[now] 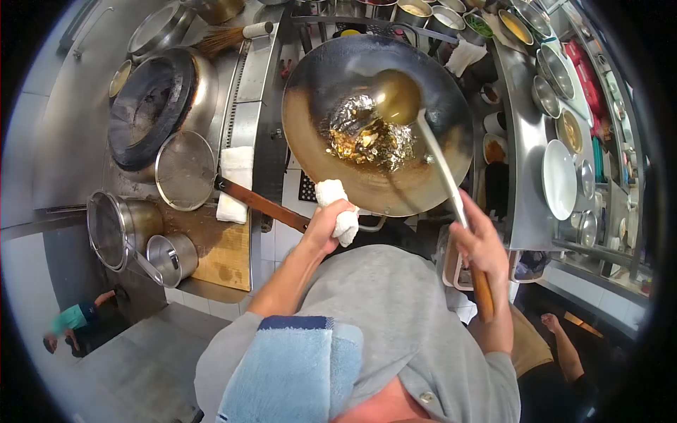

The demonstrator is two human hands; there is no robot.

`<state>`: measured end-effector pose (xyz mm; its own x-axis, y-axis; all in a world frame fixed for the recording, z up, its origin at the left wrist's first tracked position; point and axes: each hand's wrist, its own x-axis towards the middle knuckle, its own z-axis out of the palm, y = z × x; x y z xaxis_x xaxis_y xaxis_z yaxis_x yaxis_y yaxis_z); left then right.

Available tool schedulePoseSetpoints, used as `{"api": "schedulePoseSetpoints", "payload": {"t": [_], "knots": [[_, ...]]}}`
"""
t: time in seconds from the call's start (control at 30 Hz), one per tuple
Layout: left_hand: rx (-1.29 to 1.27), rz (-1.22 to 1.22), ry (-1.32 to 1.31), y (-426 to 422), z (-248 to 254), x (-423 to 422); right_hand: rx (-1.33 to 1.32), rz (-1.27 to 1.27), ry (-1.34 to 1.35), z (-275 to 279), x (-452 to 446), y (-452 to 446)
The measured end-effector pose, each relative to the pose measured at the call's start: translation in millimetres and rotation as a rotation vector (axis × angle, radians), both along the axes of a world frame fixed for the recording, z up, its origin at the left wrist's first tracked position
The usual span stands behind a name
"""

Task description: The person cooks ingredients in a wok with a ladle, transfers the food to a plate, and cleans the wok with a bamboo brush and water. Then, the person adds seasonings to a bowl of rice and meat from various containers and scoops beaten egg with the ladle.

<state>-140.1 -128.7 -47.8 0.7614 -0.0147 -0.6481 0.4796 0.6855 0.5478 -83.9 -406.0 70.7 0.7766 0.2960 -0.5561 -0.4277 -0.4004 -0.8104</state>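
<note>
My left hand (pixel 324 227) is closed around a bunched white cloth (pixel 346 224), pressed against the near rim of a large dark wok (pixel 310 134). A looped metal handle shows beside the cloth. Closed on the wooden grip of a long ladle (pixel 443 169) is my right hand (pixel 485 238), at the wok's right side. The ladle's round bowl hangs inside the wok and looks yellowish. Below it, dark glossy liquid with brownish pieces (pixel 367 137) glistens in the wok; I cannot make out what the pieces are.
A wire strainer (pixel 185 170) with a wooden handle lies at left, near a second wok (pixel 151 113), a folded white towel (pixel 236 185) and metal pots (pixel 173 259). At right, a white plate (pixel 559 180) and several bowls line the counter. Other people (pixel 557 345) stand lower right and lower left.
</note>
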Motion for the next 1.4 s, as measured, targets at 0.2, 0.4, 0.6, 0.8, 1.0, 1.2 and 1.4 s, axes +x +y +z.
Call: {"api": "schedulePoseSetpoints", "payload": {"t": [0.2, 0.4, 0.6, 0.8, 1.0, 1.2, 1.4], "knots": [[0.079, 0.001, -0.062, -15, -2, 1, -0.022, -0.030, 0.047, -17, 10, -8], [0.038, 0.003, -0.040, -38, -41, 43, 0.678, -0.276, 0.607, -45, -10, 17], [-0.175, -0.090, 0.072, -16, -38, 21, 1.066, -0.495, 0.747, -54, -22, -31], [0.005, -0.092, 0.096, -16, 16, -5, 0.093, -0.232, 0.117, 1, -7, -64], [0.100, -0.034, -0.095, -62, -1, 20, 0.184, -0.138, 0.192, -13, -18, -32], [-0.089, -0.007, 0.015, -49, -33, 49, 0.976, -0.314, 0.696, -56, -20, -21], [-0.148, -0.189, 0.159, -28, 2, 27, 1.044, -0.389, 0.690, -41, -35, -42]]}}
